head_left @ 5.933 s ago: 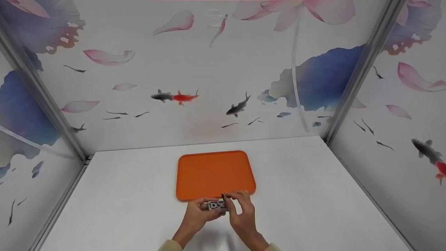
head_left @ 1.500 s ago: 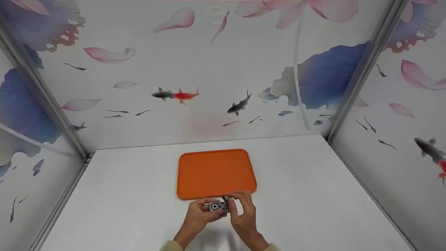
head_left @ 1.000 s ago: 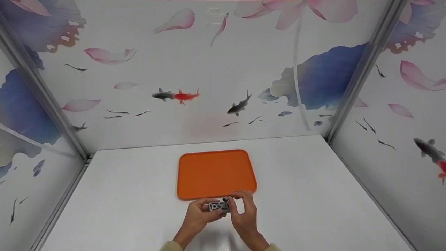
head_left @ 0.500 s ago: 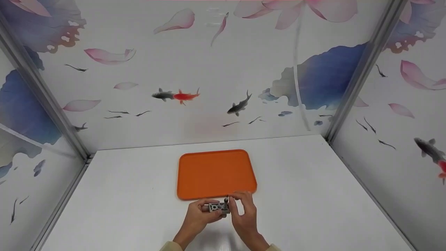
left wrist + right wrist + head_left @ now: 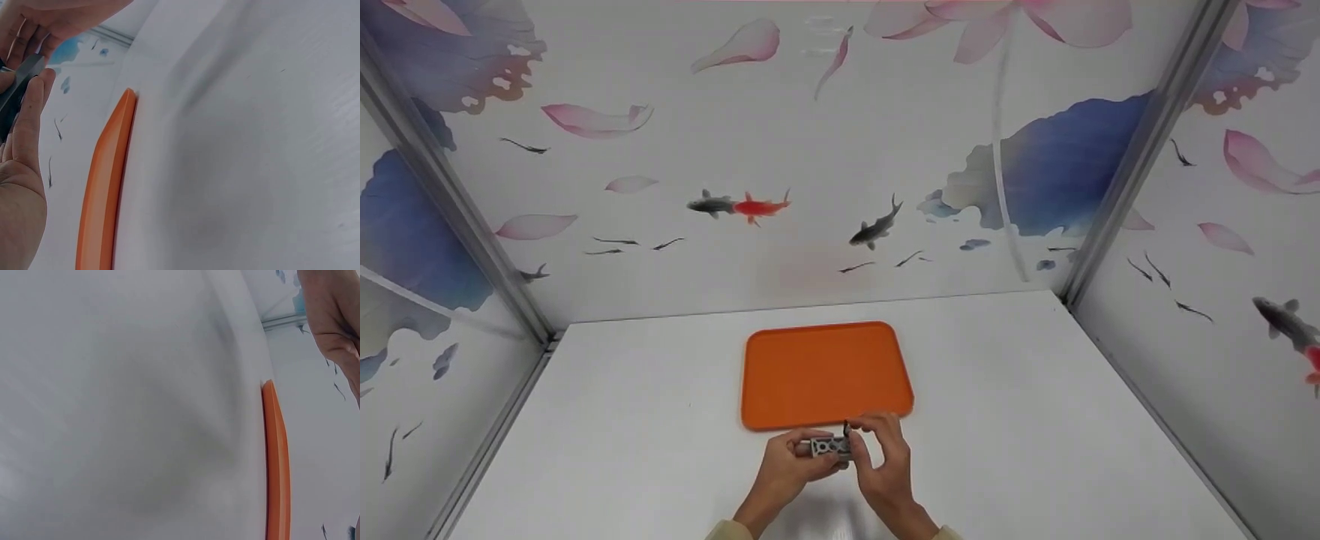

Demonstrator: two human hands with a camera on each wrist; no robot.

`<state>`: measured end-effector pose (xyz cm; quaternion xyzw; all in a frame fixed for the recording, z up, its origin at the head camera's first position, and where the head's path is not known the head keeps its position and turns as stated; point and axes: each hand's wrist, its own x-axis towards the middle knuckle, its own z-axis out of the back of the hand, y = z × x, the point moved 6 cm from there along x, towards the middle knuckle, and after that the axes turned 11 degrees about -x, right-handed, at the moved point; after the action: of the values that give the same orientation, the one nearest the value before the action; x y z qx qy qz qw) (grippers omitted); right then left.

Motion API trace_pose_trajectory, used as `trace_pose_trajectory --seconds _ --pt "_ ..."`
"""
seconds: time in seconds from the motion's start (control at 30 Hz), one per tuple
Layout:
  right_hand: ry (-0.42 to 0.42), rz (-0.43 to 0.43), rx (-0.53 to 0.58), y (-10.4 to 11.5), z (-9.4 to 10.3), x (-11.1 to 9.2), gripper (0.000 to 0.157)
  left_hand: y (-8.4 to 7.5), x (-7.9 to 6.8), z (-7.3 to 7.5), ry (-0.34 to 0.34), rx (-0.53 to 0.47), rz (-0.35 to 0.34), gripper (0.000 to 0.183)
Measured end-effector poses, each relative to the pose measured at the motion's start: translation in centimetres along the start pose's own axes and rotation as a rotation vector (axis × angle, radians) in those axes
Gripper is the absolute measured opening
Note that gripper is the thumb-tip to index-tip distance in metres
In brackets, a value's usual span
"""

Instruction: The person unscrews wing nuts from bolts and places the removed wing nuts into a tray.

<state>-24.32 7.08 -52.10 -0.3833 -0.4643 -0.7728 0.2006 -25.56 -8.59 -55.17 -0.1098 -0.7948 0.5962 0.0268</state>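
Note:
A small grey metal block [image 5: 825, 446] with round holes in its face is up in front of the near edge of the orange tray. My left hand [image 5: 791, 459] grips its left side, thumb along the lower edge and fingers behind. At the block's right end a small dark piece [image 5: 847, 428] sticks up. The thumb and index finger of my right hand [image 5: 886, 459] pinch that piece. From the left wrist, the block [image 5: 21, 84] appears as a dark, flat-sided shape between both hands. The right wrist view shows only part of my right hand [image 5: 332, 315]; the block is hidden there.
The orange tray [image 5: 825, 375] lies flat on the white table [image 5: 645, 420], just beyond the hands. White panels printed with fish and petals stand at the back [image 5: 810, 135] and on both sides, with metal posts [image 5: 1140, 150] at the corners.
The dark piece at the block's right end has changed its tilt between frames, and my right fingers have shifted slightly around it. My left hand keeps its grip on the block, nearly still.

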Motion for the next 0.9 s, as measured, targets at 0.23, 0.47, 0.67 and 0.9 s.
trace_pose_trajectory --seconds 0.23,0.47,0.67,0.9 --pt "-0.006 0.016 0.005 0.1 0.0 -0.1 0.03 -0.2 -0.1 -0.2 0.028 -0.024 -0.026 0.043" --pt "-0.013 0.039 0.014 0.6 0.0 0.1 0.031 -0.2 -0.1 -0.2 0.033 -0.042 -0.019 0.043" --pt "-0.008 0.045 0.036 1.4 0.2 0.5 0.031 -0.2 -0.2 -0.1 0.028 -0.041 -0.01 0.043" --pt "-0.01 0.036 0.016 0.3 -0.1 -0.1 0.033 -0.2 -0.2 -0.2 0.04 -0.056 -0.007 0.044"
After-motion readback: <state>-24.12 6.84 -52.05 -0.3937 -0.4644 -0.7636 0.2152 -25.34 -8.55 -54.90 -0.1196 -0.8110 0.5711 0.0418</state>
